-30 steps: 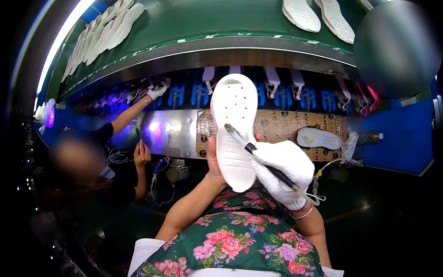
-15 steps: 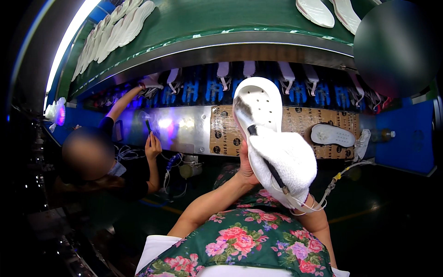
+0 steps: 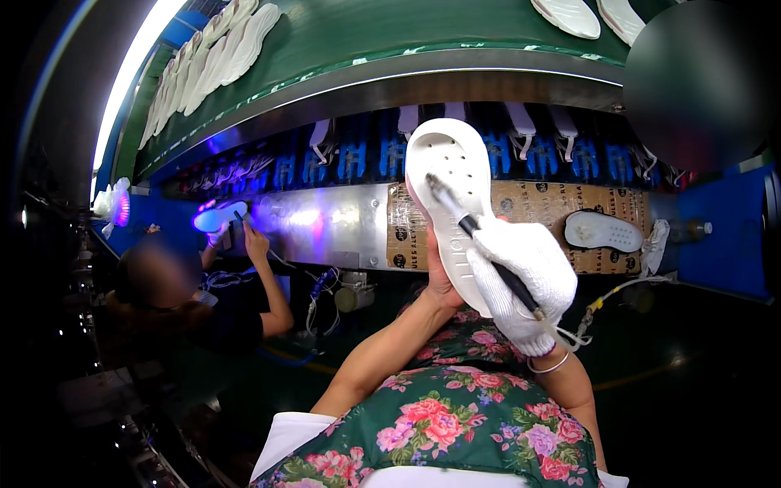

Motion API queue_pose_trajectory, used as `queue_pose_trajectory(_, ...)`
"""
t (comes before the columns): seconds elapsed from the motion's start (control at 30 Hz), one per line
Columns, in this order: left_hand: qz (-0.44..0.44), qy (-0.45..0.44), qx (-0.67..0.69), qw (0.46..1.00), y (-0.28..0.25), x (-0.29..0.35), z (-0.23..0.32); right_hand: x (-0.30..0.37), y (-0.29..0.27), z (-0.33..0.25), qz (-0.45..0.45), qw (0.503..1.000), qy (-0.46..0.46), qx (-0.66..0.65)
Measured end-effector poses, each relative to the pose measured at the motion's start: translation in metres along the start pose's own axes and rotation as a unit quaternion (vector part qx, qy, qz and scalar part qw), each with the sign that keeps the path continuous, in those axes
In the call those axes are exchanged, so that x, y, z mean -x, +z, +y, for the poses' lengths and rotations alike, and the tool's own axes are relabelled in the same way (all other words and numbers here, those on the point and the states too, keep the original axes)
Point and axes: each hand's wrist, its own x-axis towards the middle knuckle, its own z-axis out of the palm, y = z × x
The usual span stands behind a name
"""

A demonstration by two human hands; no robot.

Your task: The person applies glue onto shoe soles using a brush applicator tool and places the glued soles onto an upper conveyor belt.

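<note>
A white shoe sole (image 3: 478,175) with small holes in its front part is held up in front of me, toe end away. My left hand (image 3: 440,272), bare, grips it from the left side and underneath, its fingers mostly hidden behind the sole. In a white knitted glove, my right hand (image 3: 533,268) is closed around a brush (image 3: 514,281) with a black handle. The brush's bristles touch the sole's front part near the holes. A thin clear hose runs from the handle's rear end past my right wrist.
Another dark-edged sole (image 3: 604,232) lies on the cardboard (image 3: 521,199) covering the bench. Strapped footwear parts (image 3: 521,119) hang in a row beyond. Soles (image 3: 236,49) sit on the green belt (image 3: 366,28). At left, a co-worker (image 3: 252,244) holds a sole (image 3: 220,216) under purple light.
My brush strokes quickly over the front of the sole, and my gloved hand has shifted down and right, clearing more of it. The co-worker has drawn back from the rack and holds a sole.
</note>
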Motion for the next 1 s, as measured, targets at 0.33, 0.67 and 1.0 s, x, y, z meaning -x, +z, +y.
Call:
queue_pose_trajectory(0.33, 0.092, 0.038, -0.153, 0.983, 0.011, -0.009, 0.011, 0.001, 0.005, 0.012, 0.009, 0.997, -0.050, 0.051)
queue_pose_trajectory(0.67, -0.052, 0.030, -0.026, 0.998, 0.000, -0.014, 0.028, 0.004, 0.012, 0.007, -0.048, 0.993, -0.089, 0.054)
queue_pose_trajectory(1.0, -0.106, -0.035, -0.024, 0.993, 0.011, -0.020, 0.044, 0.009, 0.012, 0.019, -0.101, 0.986, -0.128, 0.028)
